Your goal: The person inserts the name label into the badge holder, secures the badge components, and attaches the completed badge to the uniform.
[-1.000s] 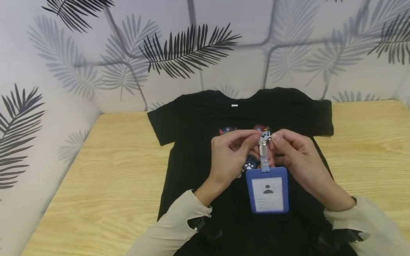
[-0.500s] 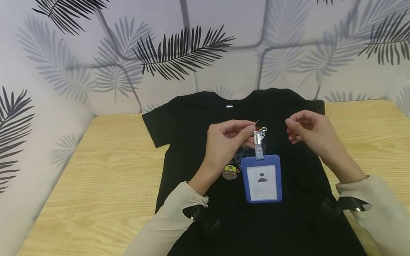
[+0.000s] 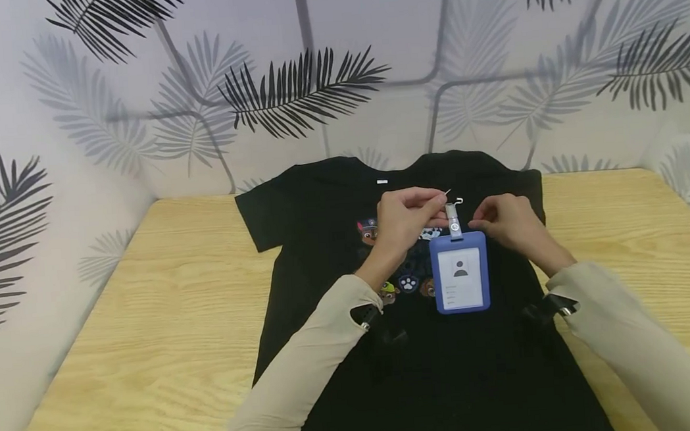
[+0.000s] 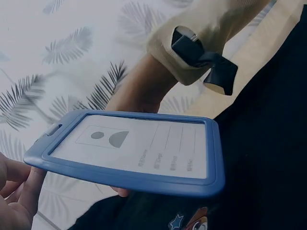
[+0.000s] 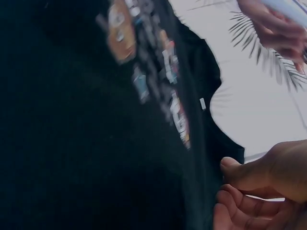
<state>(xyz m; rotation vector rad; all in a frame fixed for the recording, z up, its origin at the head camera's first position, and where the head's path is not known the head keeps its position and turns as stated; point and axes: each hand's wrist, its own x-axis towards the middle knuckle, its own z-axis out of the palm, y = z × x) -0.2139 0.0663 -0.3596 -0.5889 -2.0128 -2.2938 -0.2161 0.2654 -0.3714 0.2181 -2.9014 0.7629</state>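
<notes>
My left hand (image 3: pixel 406 217) pinches the clip end of a blue ID badge holder (image 3: pixel 461 297) between thumb and fingers. Metal pin parts (image 3: pixel 457 202) stick up beside the fingertips, the pin looking unfastened. Below the clip strap the badge hangs over a black T-shirt (image 3: pixel 467 373); the left wrist view has its white card facing the camera inside the blue frame (image 4: pixel 218 158). Just right of the strap is my right hand (image 3: pixel 514 223), fingers bent, thumb near the fingertips. In the right wrist view that hand (image 5: pixel 264 182) is close to the shirt, and nothing shows between its fingers.
The T-shirt lies flat on a light wooden table (image 3: pixel 166 305), neck toward the back wall. Cartoon heads (image 3: pixel 367 231) are printed on its chest. Behind stands a pale wall (image 3: pixel 381 35) with a leaf pattern.
The right hand let go of the clip end and moved right, then came back toward the badge over the shirt. The left hand carried the badge slightly up and to the right.
</notes>
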